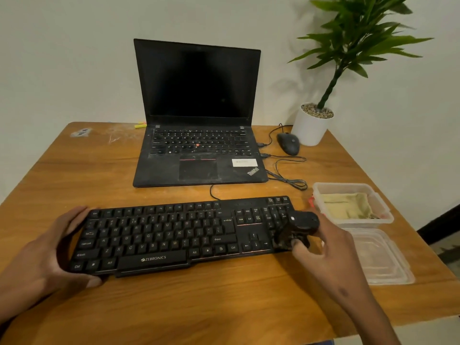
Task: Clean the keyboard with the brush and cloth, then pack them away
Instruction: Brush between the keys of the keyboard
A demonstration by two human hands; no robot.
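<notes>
1. Nearest the viewer, a person's left hand [47,247] grips the left end of a black keyboard [174,235], thumb curled at the front edge and fingers at the back edge.
2. On the keyboard's right end, the right hand [331,247] grasps a small black brush [297,229], which sits over the number pad keys.
3. Everything sits on a wooden table [174,302].
4. Just right of the right hand, a clear plastic lid [383,260] lies flat on the table.
5. Behind the lid, touching it, stands an open clear plastic container [353,202]. Inside lies a folded yellowish cloth [346,204], covering most of its floor.
6. Farther back, an open black laptop [199,115] with a dark screen faces the viewer.
7. To the laptop's right, a black wired mouse [288,143] rests beside a white pot [312,125] holding a green plant and pebbles.
</notes>
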